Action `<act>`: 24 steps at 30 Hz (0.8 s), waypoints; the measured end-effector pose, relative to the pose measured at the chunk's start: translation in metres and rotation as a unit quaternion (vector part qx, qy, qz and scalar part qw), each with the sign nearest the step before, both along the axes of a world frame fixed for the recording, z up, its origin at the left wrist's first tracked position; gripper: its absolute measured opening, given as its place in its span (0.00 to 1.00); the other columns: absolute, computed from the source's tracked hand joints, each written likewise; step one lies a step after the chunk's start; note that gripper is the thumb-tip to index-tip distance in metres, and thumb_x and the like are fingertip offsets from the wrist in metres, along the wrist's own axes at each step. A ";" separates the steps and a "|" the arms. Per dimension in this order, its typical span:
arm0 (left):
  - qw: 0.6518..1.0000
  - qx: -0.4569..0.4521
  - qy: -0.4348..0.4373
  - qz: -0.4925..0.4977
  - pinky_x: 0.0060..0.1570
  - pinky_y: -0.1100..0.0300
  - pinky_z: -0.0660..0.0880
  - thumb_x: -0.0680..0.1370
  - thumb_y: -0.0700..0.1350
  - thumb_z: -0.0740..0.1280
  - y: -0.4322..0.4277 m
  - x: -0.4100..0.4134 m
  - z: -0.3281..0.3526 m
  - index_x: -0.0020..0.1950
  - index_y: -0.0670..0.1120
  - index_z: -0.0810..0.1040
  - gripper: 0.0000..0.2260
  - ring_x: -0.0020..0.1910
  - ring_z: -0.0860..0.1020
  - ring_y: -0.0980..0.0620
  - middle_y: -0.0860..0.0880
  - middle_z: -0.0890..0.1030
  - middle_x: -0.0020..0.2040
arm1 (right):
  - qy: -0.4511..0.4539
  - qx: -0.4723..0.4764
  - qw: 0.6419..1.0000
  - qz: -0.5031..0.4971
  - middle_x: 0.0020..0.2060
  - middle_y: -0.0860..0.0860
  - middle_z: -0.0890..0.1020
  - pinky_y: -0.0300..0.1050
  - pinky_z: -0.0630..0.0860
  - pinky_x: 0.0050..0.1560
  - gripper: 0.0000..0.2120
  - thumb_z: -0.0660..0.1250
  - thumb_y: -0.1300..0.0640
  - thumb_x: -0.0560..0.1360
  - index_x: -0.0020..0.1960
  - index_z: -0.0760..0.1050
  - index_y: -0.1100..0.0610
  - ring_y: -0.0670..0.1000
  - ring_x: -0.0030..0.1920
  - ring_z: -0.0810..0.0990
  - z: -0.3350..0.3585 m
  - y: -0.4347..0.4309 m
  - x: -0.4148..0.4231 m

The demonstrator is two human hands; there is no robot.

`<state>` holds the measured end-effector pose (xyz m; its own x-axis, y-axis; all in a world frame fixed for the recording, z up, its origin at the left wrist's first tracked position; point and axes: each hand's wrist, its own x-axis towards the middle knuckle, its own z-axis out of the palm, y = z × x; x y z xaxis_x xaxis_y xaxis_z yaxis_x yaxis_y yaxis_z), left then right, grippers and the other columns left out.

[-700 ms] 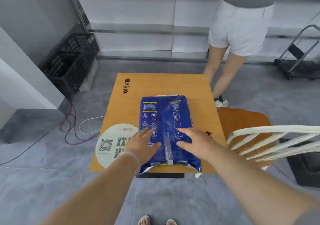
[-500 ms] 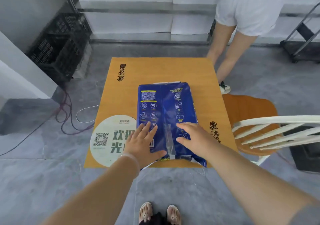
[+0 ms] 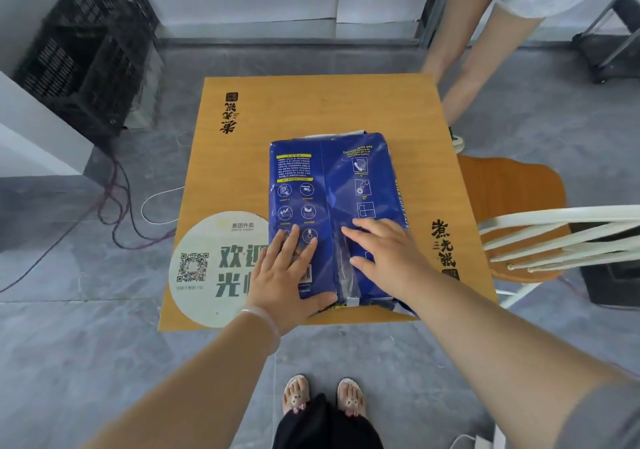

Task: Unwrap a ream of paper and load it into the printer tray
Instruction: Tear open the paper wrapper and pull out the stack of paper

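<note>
Both hands have stayed on the ream (image 3: 332, 206) since a moment ago, but the right hand (image 3: 384, 258) has slid a bit more onto the blue wrap, and the view has tipped down so two feet (image 3: 323, 396) in sandals show at the bottom.

The ream lies flat on the table (image 3: 311, 109), near the front edge, with its long side pointing away from the person. It is still in its blue wrap. A seam runs down the middle of the wrap, with a strip of clear tape near the front end.

The left hand (image 3: 287, 275) lies flat on the left half of the ream, fingers spread, thumb along the front edge. It holds nothing; it only presses down. A thin band sits on that wrist. The right hand lies flat on the right half, fingers spread and pointing at the seam. It is also loose and grips nothing.

A round sticker (image 3: 207, 268) with a square code is on the table just left of the ream, and the left hand covers part of it. A chair (image 3: 519, 227) stands to the right of the table. Another person (image 3: 485, 33) stands past the far right corner. Black crates (image 3: 86, 53) sit on the floor at the back left, with cables (image 3: 131, 213) near them.
</note>
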<state>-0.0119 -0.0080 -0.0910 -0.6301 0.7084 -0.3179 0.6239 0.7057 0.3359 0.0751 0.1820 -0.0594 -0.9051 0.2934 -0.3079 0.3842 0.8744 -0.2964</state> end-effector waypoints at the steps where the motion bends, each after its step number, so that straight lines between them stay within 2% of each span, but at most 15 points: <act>1: 1.000 0.002 0.001 0.010 0.76 0.51 0.41 0.62 0.78 0.48 0.000 0.000 0.000 0.76 0.64 0.42 0.45 0.77 0.35 0.52 0.56 0.37 0.78 | 0.004 0.002 1.000 -0.002 0.74 0.44 0.64 0.53 0.60 0.73 0.26 0.61 0.45 0.78 0.75 0.60 0.44 0.51 0.73 0.59 0.000 0.000 0.000; 7: 1.000 -0.016 0.012 0.020 0.77 0.50 0.41 0.65 0.73 0.41 0.002 0.002 0.000 0.75 0.65 0.39 0.39 0.77 0.34 0.51 0.54 0.36 0.78 | 0.004 0.033 0.999 0.004 0.75 0.45 0.63 0.53 0.59 0.72 0.26 0.60 0.47 0.79 0.75 0.59 0.44 0.51 0.74 0.59 -0.005 -0.006 0.004; 12: 0.999 -0.028 0.019 0.012 0.77 0.49 0.42 0.70 0.72 0.45 0.003 0.003 -0.002 0.74 0.65 0.36 0.35 0.76 0.33 0.51 0.54 0.34 0.78 | 0.036 0.033 0.998 -0.037 0.72 0.44 0.67 0.52 0.61 0.71 0.23 0.61 0.46 0.78 0.72 0.66 0.43 0.51 0.72 0.62 -0.008 -0.009 -0.002; 15: 0.999 -0.035 0.024 0.009 0.76 0.49 0.41 0.74 0.70 0.50 0.002 0.003 0.000 0.74 0.64 0.36 0.35 0.76 0.32 0.51 0.54 0.33 0.78 | 0.042 0.042 0.997 -0.046 0.71 0.44 0.68 0.52 0.62 0.70 0.24 0.63 0.45 0.77 0.72 0.65 0.43 0.51 0.70 0.63 -0.010 -0.010 -0.007; 24: 0.998 -0.051 0.024 0.003 0.75 0.49 0.41 0.74 0.70 0.50 0.002 0.004 0.000 0.73 0.64 0.33 0.36 0.76 0.32 0.51 0.54 0.31 0.77 | 0.087 0.024 0.991 -0.094 0.67 0.46 0.72 0.49 0.65 0.68 0.18 0.64 0.47 0.77 0.66 0.74 0.44 0.51 0.68 0.66 -0.018 -0.015 -0.004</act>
<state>-0.0081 -0.0057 -0.0914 -0.6506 0.6700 -0.3576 0.6335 0.7385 0.2309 0.0716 0.1672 -0.0775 -0.8712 0.4724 -0.1333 0.4883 0.8067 -0.3328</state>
